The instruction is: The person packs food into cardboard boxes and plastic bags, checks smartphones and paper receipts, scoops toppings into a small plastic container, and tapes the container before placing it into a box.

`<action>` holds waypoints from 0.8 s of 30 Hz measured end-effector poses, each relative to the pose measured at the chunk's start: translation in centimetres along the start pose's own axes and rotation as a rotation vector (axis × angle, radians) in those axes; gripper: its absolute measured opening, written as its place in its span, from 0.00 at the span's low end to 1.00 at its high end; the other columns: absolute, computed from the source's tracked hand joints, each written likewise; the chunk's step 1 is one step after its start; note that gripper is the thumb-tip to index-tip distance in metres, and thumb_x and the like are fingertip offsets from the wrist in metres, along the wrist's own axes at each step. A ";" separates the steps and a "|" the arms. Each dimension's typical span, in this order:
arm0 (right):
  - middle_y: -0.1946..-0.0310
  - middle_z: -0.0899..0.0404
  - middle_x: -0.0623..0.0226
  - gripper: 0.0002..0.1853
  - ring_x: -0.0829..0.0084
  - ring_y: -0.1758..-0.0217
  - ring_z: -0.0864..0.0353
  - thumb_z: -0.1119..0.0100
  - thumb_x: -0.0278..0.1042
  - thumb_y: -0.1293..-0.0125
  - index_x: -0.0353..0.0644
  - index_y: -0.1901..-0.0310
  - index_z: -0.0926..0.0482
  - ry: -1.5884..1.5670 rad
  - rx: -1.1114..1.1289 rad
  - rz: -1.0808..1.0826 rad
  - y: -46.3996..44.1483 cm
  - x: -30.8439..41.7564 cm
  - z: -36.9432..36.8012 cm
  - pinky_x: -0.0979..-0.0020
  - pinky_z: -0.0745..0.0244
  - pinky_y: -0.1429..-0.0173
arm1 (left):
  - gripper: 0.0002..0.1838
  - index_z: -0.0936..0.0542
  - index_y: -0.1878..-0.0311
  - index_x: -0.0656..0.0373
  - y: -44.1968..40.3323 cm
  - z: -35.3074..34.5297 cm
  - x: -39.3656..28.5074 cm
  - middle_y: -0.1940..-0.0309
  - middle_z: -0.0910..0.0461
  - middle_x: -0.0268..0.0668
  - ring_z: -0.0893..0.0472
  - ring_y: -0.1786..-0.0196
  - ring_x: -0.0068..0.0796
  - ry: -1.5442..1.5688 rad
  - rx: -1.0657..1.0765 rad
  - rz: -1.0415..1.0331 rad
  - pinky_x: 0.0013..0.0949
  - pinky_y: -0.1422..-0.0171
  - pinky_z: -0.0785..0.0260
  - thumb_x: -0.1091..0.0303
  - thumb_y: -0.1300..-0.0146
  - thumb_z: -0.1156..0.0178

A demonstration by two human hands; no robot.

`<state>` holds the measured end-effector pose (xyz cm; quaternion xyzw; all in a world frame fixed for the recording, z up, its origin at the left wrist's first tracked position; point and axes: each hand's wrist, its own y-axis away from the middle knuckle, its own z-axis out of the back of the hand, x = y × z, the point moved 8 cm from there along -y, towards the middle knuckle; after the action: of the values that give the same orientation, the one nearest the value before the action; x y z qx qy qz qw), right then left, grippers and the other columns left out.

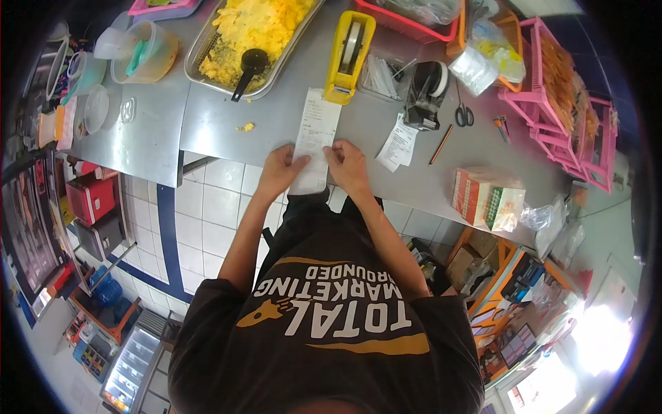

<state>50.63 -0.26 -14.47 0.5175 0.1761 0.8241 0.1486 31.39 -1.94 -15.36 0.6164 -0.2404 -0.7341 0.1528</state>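
Note:
A long printed paper slip (pixel 315 131) lies over the front edge of the steel table, its far end against the yellow tape dispenser (pixel 350 58). My left hand (pixel 281 168) pinches the slip's left edge, and my right hand (pixel 347 164) holds its right edge at about the same height. The near end of the paper hangs past the table edge. To the right, smaller printed slips (pixel 397 145) lie beside a black tape dispenser (pixel 426 96). A pencil (pixel 440 144) and black scissors (pixel 464 111) rest further right.
A metal tray (pixel 266 88) of yellow food with a black scoop (pixel 252 65) stands behind on the left, near plastic tubs (pixel 148 55). At the right are a plastic-wrapped box stack (pixel 487 199) and pink baskets (pixel 545 114). The steel table's front edge (pixel 238 164) runs before me.

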 end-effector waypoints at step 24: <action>0.67 0.10 0.53 0.20 0.63 0.64 0.10 0.26 0.46 0.42 0.35 0.58 0.10 -0.021 -0.129 0.121 -10.7 10.2 6.0 0.65 0.19 0.55 | 0.16 0.24 0.39 0.62 -4.9 -8.2 -7.4 0.46 0.17 0.38 0.14 0.48 0.34 1.144 -0.285 -0.065 0.41 0.45 0.18 0.75 0.28 0.38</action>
<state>52.41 14.45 -8.59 0.5250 0.0896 0.8358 0.1335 41.23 4.69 -12.91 0.8949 0.0000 -0.3142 0.3169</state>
